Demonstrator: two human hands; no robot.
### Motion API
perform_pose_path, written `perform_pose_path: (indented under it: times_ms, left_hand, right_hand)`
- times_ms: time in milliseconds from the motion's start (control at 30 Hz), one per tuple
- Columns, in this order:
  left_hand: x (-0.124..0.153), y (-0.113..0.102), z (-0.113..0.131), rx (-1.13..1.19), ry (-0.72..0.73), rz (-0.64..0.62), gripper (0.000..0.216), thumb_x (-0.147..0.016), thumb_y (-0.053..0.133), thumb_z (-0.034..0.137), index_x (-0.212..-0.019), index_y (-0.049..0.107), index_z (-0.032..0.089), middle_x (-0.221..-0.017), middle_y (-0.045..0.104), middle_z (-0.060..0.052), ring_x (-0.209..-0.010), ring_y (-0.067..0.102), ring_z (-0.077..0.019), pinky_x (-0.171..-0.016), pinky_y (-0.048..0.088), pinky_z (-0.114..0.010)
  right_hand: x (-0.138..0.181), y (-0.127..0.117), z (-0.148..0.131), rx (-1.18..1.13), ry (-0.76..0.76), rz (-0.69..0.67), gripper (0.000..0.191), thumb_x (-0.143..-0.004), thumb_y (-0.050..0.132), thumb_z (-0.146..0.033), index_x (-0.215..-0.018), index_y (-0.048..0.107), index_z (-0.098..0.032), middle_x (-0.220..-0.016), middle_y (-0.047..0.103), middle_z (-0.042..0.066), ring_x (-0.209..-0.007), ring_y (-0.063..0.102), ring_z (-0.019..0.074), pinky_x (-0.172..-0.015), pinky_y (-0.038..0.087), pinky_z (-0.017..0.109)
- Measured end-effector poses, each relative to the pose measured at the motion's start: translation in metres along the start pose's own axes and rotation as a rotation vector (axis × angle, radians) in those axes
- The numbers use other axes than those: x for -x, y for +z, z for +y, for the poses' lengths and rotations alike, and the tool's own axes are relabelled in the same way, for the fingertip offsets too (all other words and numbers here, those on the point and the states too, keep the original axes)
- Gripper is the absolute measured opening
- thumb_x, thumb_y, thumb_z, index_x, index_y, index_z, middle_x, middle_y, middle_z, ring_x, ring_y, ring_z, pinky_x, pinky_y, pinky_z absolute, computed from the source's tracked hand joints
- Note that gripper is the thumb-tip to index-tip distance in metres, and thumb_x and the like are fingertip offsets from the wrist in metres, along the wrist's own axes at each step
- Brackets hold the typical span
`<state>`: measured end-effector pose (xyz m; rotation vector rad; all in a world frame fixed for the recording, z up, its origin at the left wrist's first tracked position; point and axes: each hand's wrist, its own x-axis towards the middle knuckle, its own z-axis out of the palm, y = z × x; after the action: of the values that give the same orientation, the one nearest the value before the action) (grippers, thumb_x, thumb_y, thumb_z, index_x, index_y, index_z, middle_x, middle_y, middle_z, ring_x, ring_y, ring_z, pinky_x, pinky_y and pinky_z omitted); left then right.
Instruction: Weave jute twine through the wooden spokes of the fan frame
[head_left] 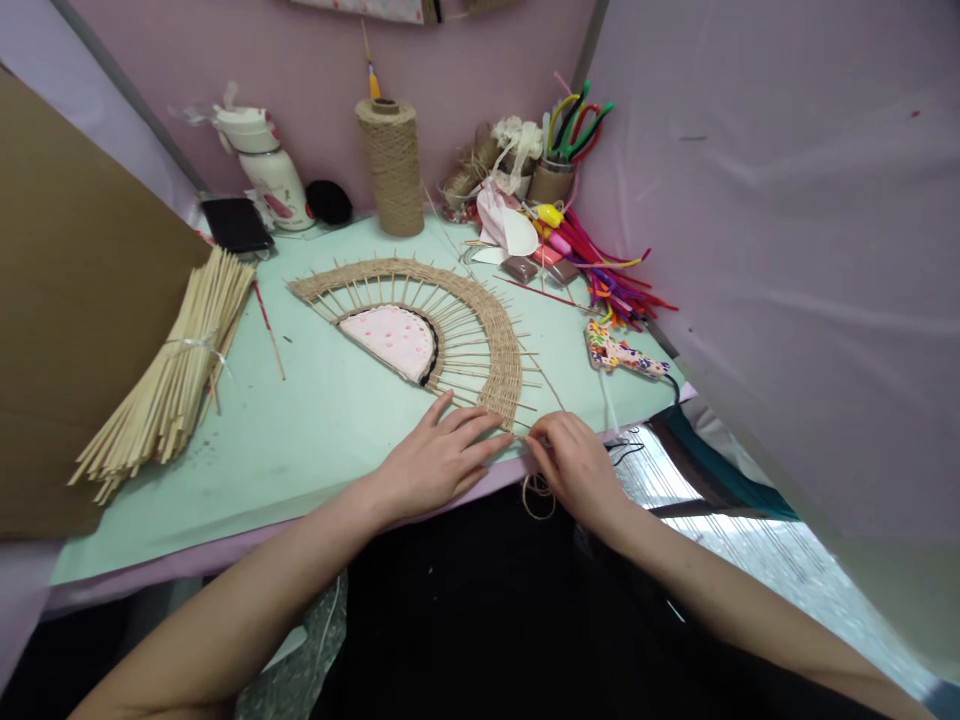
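A half-round woven fan (501, 345) of thin sticks and brown twine lies flat on the table, its sticks spreading out from a pink spotted half-circle panel (394, 338). My left hand (442, 455) rests with outstretched fingers on the fan's lower right corner, near the front edge. Just right of that corner my right hand (574, 465) is closed in a pinch on the twine. A loose loop of twine (538, 498) hangs below it over the table edge. The exact spot between the right fingertips is partly hidden.
A bundle of sticks (176, 365) lies at left beside a cardboard sheet (82, 300). Behind the fan stand a twine spool (394, 170) and a white bottle (274, 180). At right are pipe cleaners (600, 260), a patterned glue gun (622, 355) and a can of scissors (551, 182).
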<state>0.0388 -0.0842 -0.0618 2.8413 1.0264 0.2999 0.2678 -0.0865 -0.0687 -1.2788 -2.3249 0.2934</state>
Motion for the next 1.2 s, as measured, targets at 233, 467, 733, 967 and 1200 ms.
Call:
perform_pose_path:
  times_ms: [233, 467, 733, 967, 1200]
  left_hand:
    - [0.000, 0.000, -0.001, 0.052, -0.020, -0.004, 0.042, -0.095, 0.043, 0.035, -0.134, 0.048, 0.020, -0.141, 0.051, -0.009, -0.132, 0.039, -0.0223, -0.117, 0.008, -0.050]
    - [0.001, 0.000, 0.000, 0.052, -0.030, 0.004, 0.043, -0.095, 0.042, 0.035, -0.135, 0.047, 0.018, -0.140, 0.052, -0.009, -0.132, 0.040, -0.0214, -0.118, 0.007, -0.049]
    - [0.000, 0.002, 0.000, 0.008, -0.028, -0.019, 0.048, -0.096, 0.040, 0.038, -0.140, 0.043, 0.019, -0.141, 0.051, -0.009, -0.131, 0.040, -0.0225, -0.117, 0.006, -0.050]
    - [0.000, 0.002, 0.000, 0.001, -0.025, -0.023, 0.049, -0.096, 0.039, 0.037, -0.142, 0.041, 0.020, -0.142, 0.051, -0.008, -0.132, 0.039, -0.0222, -0.117, 0.006, -0.050]
    - [0.001, 0.002, -0.001, 0.013, -0.012, -0.001, 0.048, -0.097, 0.039, 0.036, -0.143, 0.039, 0.022, -0.142, 0.051, -0.008, -0.132, 0.040, -0.0219, -0.117, 0.009, -0.051]
  right_hand:
    - [-0.008, -0.005, -0.004, -0.001, -0.017, 0.032, 0.014, -0.097, 0.043, -0.023, -0.085, 0.050, -0.019, -0.078, 0.057, 0.005, -0.073, 0.053, 0.0190, -0.068, 0.042, 0.032]
    - [0.007, -0.006, -0.028, -0.059, -0.110, -0.220, 0.012, -0.096, 0.043, -0.018, -0.088, 0.053, -0.018, -0.083, 0.061, 0.006, -0.078, 0.057, 0.0191, -0.071, 0.046, 0.032]
    - [-0.001, -0.007, -0.017, -0.061, -0.136, -0.102, 0.013, -0.096, 0.045, -0.020, -0.086, 0.052, -0.017, -0.081, 0.060, 0.006, -0.076, 0.054, 0.0183, -0.070, 0.045, 0.031]
    - [-0.029, -0.010, 0.011, 0.075, -0.021, 0.068, 0.013, -0.094, 0.050, -0.024, -0.084, 0.054, -0.018, -0.076, 0.060, 0.005, -0.072, 0.054, 0.0185, -0.067, 0.041, 0.030]
    - [-0.026, -0.007, 0.015, 0.055, 0.167, 0.027, 0.015, -0.090, 0.053, -0.028, -0.078, 0.057, -0.020, -0.073, 0.063, 0.003, -0.069, 0.056, 0.0177, -0.063, 0.039, 0.028]
